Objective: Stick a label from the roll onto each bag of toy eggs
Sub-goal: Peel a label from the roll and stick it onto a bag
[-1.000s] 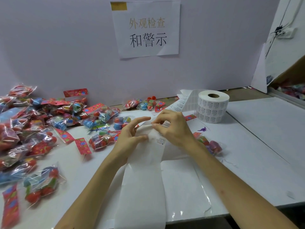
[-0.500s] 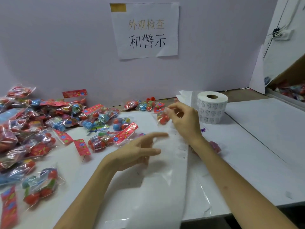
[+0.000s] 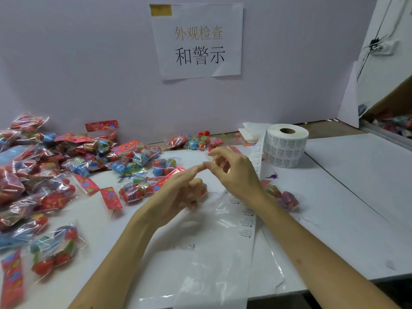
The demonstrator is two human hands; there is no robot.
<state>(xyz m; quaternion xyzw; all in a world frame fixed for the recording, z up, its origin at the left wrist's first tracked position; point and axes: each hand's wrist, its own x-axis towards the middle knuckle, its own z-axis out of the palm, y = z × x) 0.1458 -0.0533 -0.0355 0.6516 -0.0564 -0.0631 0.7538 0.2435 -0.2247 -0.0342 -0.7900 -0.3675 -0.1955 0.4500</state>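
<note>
My right hand point(image 3: 236, 175) is raised over the table middle and pinches a small pale label point(image 3: 207, 163) at its fingertips. My left hand point(image 3: 180, 195) has its index finger straight, the tip touching the right fingers, and its other fingers loosely curled. Under it lies a bag of toy eggs point(image 3: 204, 188), mostly hidden. The label roll point(image 3: 287, 146) stands at the back right. Its strip point(image 3: 247, 219) runs down past my right wrist and over the table's front edge. Another bag point(image 3: 288, 200) lies behind my right forearm.
Several bags of toy eggs point(image 3: 55, 175) with red header cards are heaped on the left half of the table. More bags point(image 3: 194, 141) lie by the back wall. A clear plastic sheet point(image 3: 214, 253) covers the front middle. A paper sign point(image 3: 198, 41) hangs on the wall.
Both hands left the strip. The right hand rose with the label pinched. The left hand swung up to meet it, its index finger now at the right fingertips.
</note>
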